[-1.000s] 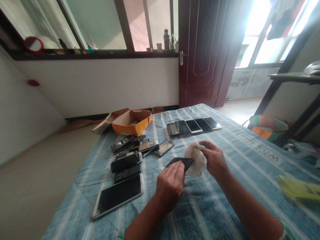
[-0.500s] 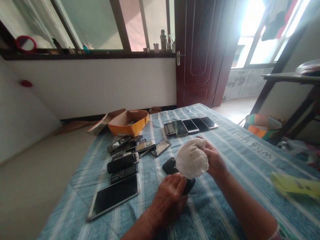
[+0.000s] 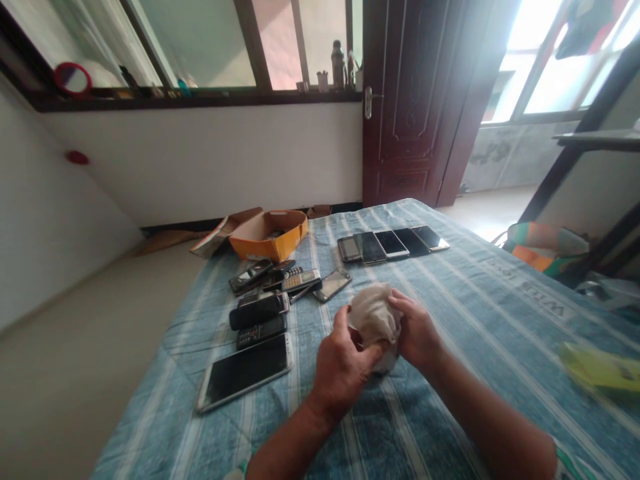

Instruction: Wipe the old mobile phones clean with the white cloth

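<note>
A crumpled white cloth or tissue (image 3: 374,312) is bunched between my two hands above the bed. My left hand (image 3: 343,370) grips its near left side, with the thumb pressed into the folds. My right hand (image 3: 419,333) holds the right edge, fingers curled over it. No black phone shows now; the cloth and fingers hide whatever lies inside. Left of my hands, a large white-framed phone (image 3: 245,372) lies face up below a pile of old phones (image 3: 260,308). A silver-framed phone (image 3: 333,285) rests just beyond the cloth.
An opened orange box (image 3: 270,247) stands at the bed's far left edge. Several phones (image 3: 393,245) lie in a row at the far side. Yellow plastic packaging (image 3: 600,370) is at the right. A blue striped sheet (image 3: 465,313) covers the bed.
My left hand has turned and moved up onto the cloth, which is now bunched between both hands. The black phone visible beneath it earlier is out of sight. The view has shifted slightly.
</note>
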The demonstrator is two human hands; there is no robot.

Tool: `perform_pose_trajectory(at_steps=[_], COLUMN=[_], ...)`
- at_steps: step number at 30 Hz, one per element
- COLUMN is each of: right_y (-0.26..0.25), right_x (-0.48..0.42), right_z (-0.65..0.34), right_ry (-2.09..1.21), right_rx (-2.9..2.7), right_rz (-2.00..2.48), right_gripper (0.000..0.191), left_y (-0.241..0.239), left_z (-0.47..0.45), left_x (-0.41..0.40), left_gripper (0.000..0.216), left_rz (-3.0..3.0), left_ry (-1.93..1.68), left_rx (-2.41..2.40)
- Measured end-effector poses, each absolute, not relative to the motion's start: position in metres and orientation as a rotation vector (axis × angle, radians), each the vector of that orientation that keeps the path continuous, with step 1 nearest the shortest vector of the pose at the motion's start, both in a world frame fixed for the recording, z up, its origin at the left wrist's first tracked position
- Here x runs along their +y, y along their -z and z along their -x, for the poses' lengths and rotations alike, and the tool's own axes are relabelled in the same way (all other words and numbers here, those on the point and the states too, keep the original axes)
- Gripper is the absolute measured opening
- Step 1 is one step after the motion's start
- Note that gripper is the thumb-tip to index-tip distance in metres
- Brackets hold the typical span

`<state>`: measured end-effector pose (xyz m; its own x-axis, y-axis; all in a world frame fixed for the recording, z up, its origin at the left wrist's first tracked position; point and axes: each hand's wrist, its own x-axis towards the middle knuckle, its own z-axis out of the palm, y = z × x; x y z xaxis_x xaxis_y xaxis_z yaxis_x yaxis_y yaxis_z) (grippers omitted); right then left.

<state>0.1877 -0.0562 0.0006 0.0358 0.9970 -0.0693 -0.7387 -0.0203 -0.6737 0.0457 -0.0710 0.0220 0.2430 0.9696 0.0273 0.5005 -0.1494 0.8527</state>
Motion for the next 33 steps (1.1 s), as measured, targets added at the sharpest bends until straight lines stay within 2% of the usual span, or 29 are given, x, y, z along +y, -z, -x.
perform_pose_trajectory(at_steps=[4, 10, 20, 24, 28, 33], right_y=[0.005, 0.012, 0.021, 0.020, 0.018, 0.015], right_x=[-0.054, -0.051, -0.044, -0.044, -0.044, -0.045], right_z=[-0.184, -0.186, -0.200, -0.202, -0.203, -0.200], right_ry=[-1.502, -1.491, -1.499, -1.464, -1.405, -1.352], right_rx=[-0.414, -0.442, -0.437, -0.405, -0.399, -0.406], right_rz=[0.693, 0.755, 0.741, 0.756, 0.750, 0.729], right_gripper=[0.016, 0.020, 0.020, 0.023, 0.024, 0.024], left_y=[-0.012, -0.006, -0.008, -0.016, -0.032, -0.042], left_z=[-0.048, -0.044, -0.041, -0.036, -0.025, -0.018], left_x=[-0.071, -0.071, -0.071, -0.069, -0.064, -0.062], left_gripper=[0.073, 0.069, 0.050, 0.049, 0.061, 0.051], left_rz=[-1.802, -1.806, -1.840, -1.867, -1.873, -1.775], left_ry=[-0.851, -0.913, -0.929, -0.880, -0.960, -1.026], left_rx=[1.417, 1.353, 1.265, 1.283, 1.420, 1.371])
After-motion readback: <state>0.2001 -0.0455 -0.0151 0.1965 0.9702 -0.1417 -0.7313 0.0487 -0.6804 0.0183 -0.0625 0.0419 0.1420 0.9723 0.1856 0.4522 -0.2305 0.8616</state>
